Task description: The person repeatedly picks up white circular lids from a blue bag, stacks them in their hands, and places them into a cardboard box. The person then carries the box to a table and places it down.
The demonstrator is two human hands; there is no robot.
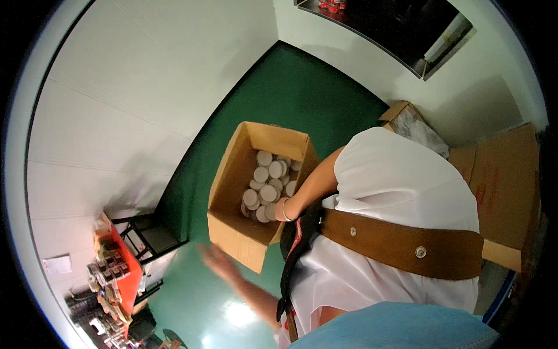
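An open cardboard box (232, 230) stands on the green floor with its flaps spread. Inside lie several round, pale, flat-topped pieces (268, 192), heaped loosely; whether they are lids or capped jars I cannot tell. My right hand (280, 210) reaches down into the box at its right side, a pale band around the wrist. Its fingers are hidden among the round pieces. Outside the box, beside its near-left flap, my left hand (218, 260) is raised, blurred by motion, fingers stretched out and holding nothing I can see.
At lower left are a black-framed chair (152, 237) and a red table (131, 273) crowded with jars. Cardboard boxes (504, 186) stand at the right, a smaller one holding clear plastic (417, 129). White walls meet behind the box. A dark ledge (378, 36) is above right.
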